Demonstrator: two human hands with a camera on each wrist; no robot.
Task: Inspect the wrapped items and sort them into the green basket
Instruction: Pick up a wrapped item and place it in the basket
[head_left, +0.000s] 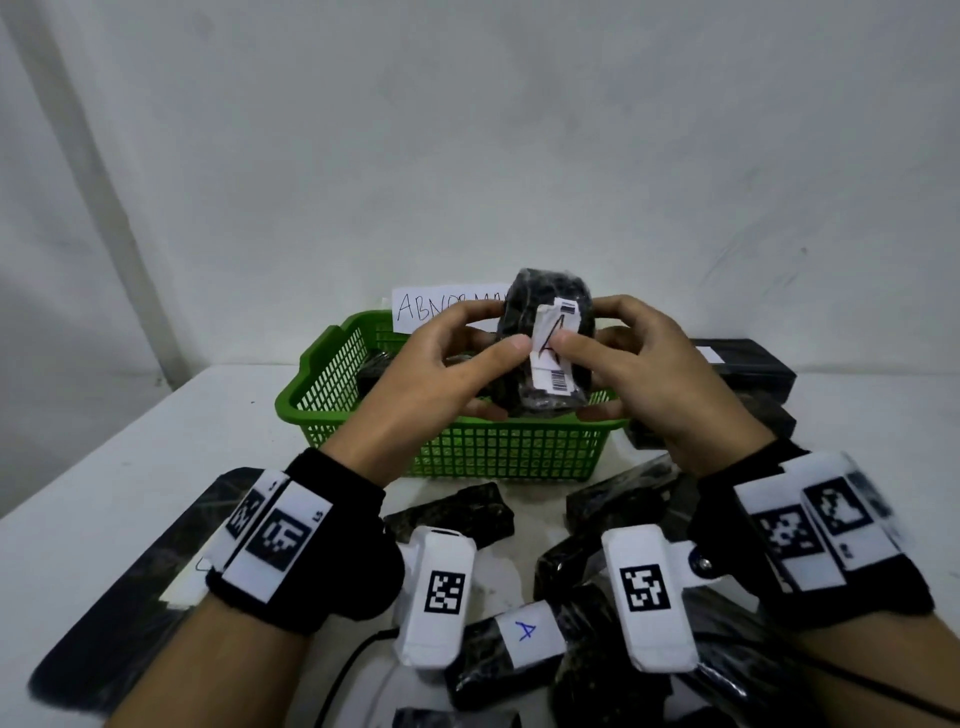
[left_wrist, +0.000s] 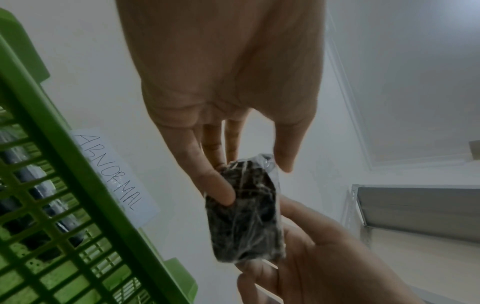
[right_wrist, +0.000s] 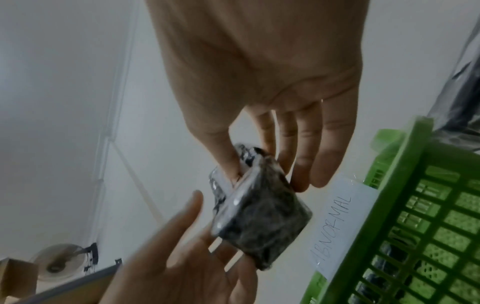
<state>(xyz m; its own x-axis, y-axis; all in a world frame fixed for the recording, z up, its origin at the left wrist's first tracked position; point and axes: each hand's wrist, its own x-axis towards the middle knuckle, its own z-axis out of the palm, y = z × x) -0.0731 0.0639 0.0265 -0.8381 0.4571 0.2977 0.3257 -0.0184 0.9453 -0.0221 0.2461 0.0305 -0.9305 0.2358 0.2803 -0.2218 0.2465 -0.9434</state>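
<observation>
Both hands hold one black plastic-wrapped item (head_left: 545, 312) upright above the green basket (head_left: 498, 452). Its white label with a barcode and a handwritten "A" faces me. My left hand (head_left: 467, 358) grips its left side, thumb on the label's edge and fingers behind. My right hand (head_left: 608, 353) grips the right side, thumb on the label. The left wrist view shows the wrapped item (left_wrist: 244, 218) between the fingers of both hands. In the right wrist view the wrapped item (right_wrist: 262, 222) is pinched the same way. Dark wrapped items lie inside the basket (left_wrist: 64, 185).
A paper sign reading "ABNORMAL" (head_left: 431, 306) stands behind the basket against the wall. Several more black wrapped items (head_left: 524, 644) lie on the white table (head_left: 156, 441) near me and to the right, one marked with a blue "A". A long dark wrapped item (head_left: 130, 597) lies at the left.
</observation>
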